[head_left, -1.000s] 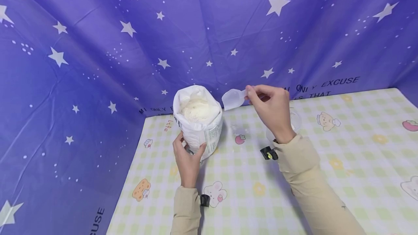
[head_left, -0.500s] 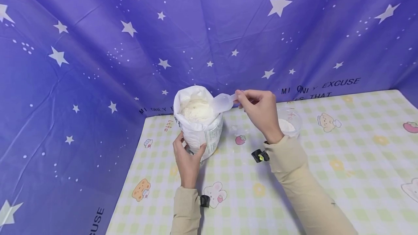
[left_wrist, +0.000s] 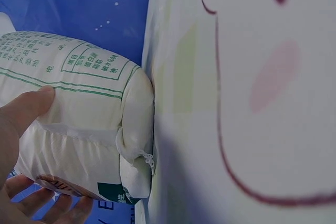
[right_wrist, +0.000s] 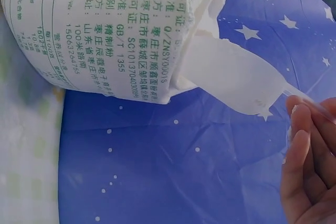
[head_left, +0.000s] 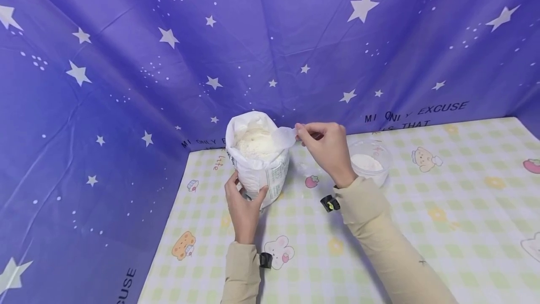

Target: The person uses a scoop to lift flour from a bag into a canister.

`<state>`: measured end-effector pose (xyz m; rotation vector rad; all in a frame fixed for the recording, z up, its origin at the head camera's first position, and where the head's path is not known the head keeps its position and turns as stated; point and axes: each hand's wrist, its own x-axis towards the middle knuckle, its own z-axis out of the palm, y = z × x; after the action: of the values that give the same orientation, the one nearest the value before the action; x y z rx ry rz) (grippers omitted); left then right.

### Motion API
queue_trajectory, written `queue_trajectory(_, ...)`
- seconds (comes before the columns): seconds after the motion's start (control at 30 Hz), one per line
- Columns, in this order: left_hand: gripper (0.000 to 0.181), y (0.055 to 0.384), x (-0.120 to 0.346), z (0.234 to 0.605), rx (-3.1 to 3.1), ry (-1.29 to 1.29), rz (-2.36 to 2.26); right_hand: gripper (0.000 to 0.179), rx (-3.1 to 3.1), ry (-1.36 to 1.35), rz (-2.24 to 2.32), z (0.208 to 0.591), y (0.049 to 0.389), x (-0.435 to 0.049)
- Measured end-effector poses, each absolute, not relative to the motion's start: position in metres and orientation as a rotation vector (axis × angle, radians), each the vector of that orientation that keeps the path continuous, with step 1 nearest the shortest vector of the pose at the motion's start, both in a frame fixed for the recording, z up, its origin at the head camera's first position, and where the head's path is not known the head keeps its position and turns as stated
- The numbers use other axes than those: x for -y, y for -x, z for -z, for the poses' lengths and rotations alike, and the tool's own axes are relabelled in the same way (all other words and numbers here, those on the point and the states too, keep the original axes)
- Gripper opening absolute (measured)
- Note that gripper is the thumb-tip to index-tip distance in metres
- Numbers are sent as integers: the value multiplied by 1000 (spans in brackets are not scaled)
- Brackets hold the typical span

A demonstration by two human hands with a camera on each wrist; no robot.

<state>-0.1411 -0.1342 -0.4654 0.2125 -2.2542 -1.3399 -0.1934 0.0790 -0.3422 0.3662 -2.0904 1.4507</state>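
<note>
An opened white bag of flour point(head_left: 270, 179) stands upright on the table, its top rolled back and pale flour point(head_left: 254, 143) showing inside. My left hand point(head_left: 243, 210) grips the bag low on its near side; in the left wrist view the thumb lies along one side and the fingers curl beneath the other. My right hand point(head_left: 329, 149) pinches the thin handle of a translucent plastic scoop point(right_wrist: 239, 77). The scoop's front end is inside the bag's mouth at its right edge, partly hidden by the rim. Whether it touches the flour I cannot tell.
A clear plastic bowl point(head_left: 383, 176) with white powder in it stands right of the bag, partly behind my right wrist. A green-checked cloth point(head_left: 308, 271) covers the table. A blue star-printed curtain point(head_left: 253, 50) rises close behind the bag.
My right hand has moved left and slightly down, bringing the scoop from beside the bag into its mouth. The bowl has come into fuller view. My left hand keeps its hold.
</note>
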Motion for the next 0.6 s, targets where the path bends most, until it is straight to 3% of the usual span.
queue_trajectory(0.6,84,140,133,465,2244,-194,1319,22,2270,-425,-1271,345,198,-60)
